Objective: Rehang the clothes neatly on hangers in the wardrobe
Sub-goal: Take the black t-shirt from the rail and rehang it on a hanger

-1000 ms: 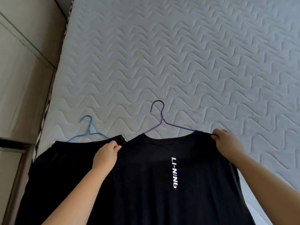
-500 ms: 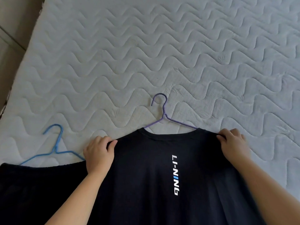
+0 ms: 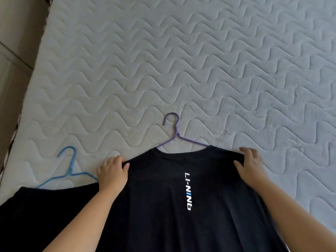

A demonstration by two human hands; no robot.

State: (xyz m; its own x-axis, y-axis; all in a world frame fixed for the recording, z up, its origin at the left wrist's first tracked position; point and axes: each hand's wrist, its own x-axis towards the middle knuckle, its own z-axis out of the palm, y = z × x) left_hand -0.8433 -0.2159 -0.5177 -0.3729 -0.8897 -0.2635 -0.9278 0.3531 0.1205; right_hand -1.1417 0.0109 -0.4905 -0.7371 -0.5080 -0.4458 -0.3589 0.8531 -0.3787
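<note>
A black T-shirt [image 3: 163,206] with white lettering down its back lies on the mattress [image 3: 200,60]. A purple wire hanger [image 3: 175,132] sits inside it, with hook and neck sticking out of the collar. My left hand [image 3: 112,172] grips the shirt's left shoulder, fingers curled over the edge and thumb on the fabric. My right hand [image 3: 250,166] rests on the right shoulder with fingers fairly straight and thumb spread on the cloth. A blue wire hanger [image 3: 70,167] lies to the left, its lower part under a second black garment [image 3: 27,211].
The quilted grey-white mattress stretches far ahead and to the right. Its left edge [image 3: 23,106] runs beside beige panels [image 3: 12,60] at the left side of the view.
The view has shifted and now looks from closer. My right hand has loosened from a pinch to a flatter rest on the shoulder. The shirt and hangers stay in place.
</note>
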